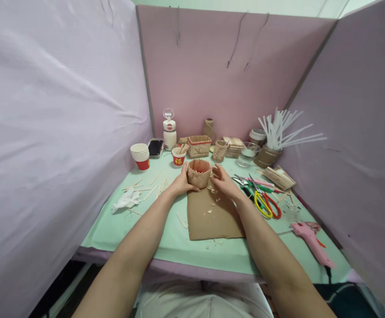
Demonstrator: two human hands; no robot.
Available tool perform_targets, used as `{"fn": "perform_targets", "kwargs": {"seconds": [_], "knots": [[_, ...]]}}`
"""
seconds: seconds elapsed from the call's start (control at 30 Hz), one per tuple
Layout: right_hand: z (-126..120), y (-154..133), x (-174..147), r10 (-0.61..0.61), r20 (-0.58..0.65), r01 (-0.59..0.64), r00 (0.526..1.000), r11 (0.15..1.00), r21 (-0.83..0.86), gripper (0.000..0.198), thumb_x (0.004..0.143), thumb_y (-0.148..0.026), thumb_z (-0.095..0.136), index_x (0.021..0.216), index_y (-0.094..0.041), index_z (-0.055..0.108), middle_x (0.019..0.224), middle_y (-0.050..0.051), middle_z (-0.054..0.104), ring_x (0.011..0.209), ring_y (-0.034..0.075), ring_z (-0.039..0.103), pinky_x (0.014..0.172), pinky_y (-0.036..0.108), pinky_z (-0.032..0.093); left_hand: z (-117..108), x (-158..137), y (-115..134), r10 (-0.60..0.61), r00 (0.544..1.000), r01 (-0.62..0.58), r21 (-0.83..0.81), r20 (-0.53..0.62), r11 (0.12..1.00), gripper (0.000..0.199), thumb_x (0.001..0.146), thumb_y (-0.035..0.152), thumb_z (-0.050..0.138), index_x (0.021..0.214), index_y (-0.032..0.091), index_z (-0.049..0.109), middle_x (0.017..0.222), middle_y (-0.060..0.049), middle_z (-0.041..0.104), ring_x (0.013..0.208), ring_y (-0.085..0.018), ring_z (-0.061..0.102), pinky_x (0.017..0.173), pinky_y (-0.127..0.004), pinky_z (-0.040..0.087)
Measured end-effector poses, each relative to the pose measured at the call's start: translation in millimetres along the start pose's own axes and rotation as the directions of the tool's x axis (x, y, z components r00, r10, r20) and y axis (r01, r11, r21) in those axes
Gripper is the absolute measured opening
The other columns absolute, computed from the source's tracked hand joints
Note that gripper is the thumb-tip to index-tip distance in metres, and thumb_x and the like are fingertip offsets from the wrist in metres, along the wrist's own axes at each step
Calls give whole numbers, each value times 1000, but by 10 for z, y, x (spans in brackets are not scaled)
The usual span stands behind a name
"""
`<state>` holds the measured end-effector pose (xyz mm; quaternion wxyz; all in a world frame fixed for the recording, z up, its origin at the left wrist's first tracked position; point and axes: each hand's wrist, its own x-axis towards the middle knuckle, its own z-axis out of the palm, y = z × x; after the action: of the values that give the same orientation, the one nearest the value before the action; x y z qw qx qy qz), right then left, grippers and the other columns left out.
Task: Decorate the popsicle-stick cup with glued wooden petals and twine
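A small round pot [199, 175] covered in pale wood pieces, with a jagged rim and a reddish inside, stands at the far end of a brown cardboard sheet [212, 223]. My left hand [181, 182] grips its left side, thumb low at the front and fingers up along the wall. At the pot's right side is my right hand [223, 180], its fingers curved and apart; whether the fingertips touch the wall I cannot tell. Small wood chips [210, 211] lie scattered over the cardboard.
Scissors [263, 205] and pliers lie right of the cardboard, with a pink glue gun [311, 243] nearer the edge. Paper cups [140, 155], a white bottle [169, 134], a rectangular box [199, 147], a glass bowl [247, 155] and glue sticks [280, 130] line the back. Crumpled tissue [126, 199] lies left.
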<state>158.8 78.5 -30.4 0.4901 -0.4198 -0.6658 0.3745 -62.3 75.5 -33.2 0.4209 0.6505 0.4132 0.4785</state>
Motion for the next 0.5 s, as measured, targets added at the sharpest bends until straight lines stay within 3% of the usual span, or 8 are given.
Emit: {"fn": "perform_targets", "kwargs": {"seconds": [0.13, 0.27, 0.4, 0.5], "knots": [[-323, 27, 43, 29, -273, -35, 962, 999, -17, 35, 90, -33, 61, 122, -18, 58, 123, 9, 63, 108, 22, 62, 93, 45, 51, -112, 10, 41, -56, 998, 56, 14, -20, 998, 139, 32, 23, 94, 151, 21, 24, 145, -22, 46, 135, -35, 44, 113, -51, 31], [-557, 16, 46, 42, -451, -58, 892, 998, -21, 36, 93, -37, 59, 122, -17, 58, 122, 8, 61, 103, 21, 63, 86, 42, 55, -230, 58, 148, -82, 991, 83, 8, -103, 996, 107, 39, 27, 93, 137, 23, 49, 137, -19, 55, 129, -34, 50, 106, -49, 39], [-591, -3, 50, 43, -505, -61, 862, 998, -19, 35, 93, -37, 59, 122, -18, 58, 123, 8, 61, 103, 21, 63, 86, 43, 55, -237, 131, 263, -25, 966, 18, -30, -257, 999, 55, 67, 41, 78, 116, 20, 63, 119, -12, 66, 112, -24, 61, 93, -36, 47], [-540, -42, 47, 29, -482, -49, 876, 998, -29, 35, 93, -36, 58, 122, -18, 57, 122, 8, 61, 102, 21, 63, 86, 42, 55, -202, 151, 283, -16, 911, -3, -45, -413, 999, 34, 79, 45, 62, 98, 17, 64, 93, -7, 69, 84, -17, 63, 74, -28, 48]]}}
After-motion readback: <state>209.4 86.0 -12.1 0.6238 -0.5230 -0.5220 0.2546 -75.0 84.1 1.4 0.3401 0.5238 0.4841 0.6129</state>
